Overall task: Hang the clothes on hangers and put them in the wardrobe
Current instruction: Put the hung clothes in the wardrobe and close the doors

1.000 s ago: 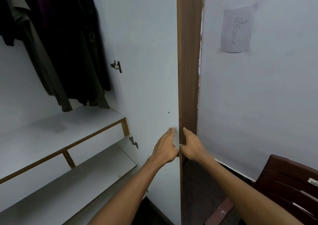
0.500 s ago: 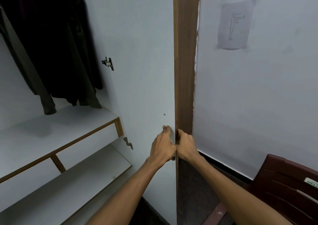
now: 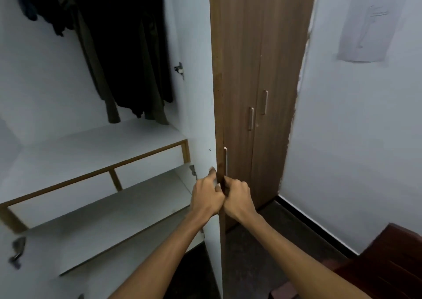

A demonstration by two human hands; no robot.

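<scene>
The wardrobe door (image 3: 201, 70) stands edge-on in the middle, white inside, brown wood outside. My left hand (image 3: 206, 197) grips the door's edge from the inner side, fingers curled against the white face. My right hand (image 3: 238, 199) grips the same edge from the outer side, just below the door's metal handle (image 3: 225, 161). Dark clothes (image 3: 118, 42) hang inside the wardrobe at the upper left; their hangers are out of sight above the frame.
White shelves (image 3: 96, 152) with brown trim sit below the hanging clothes. Two closed brown doors (image 3: 262, 93) with handles stand behind the open door. A white wall with a paper sheet (image 3: 365, 24) is at right. A dark red chair (image 3: 388, 264) is at the lower right.
Both hands went from lying flat at the door's edge to gripping it. The door has swung, and the view shifted so that the closed brown doors behind it now show.
</scene>
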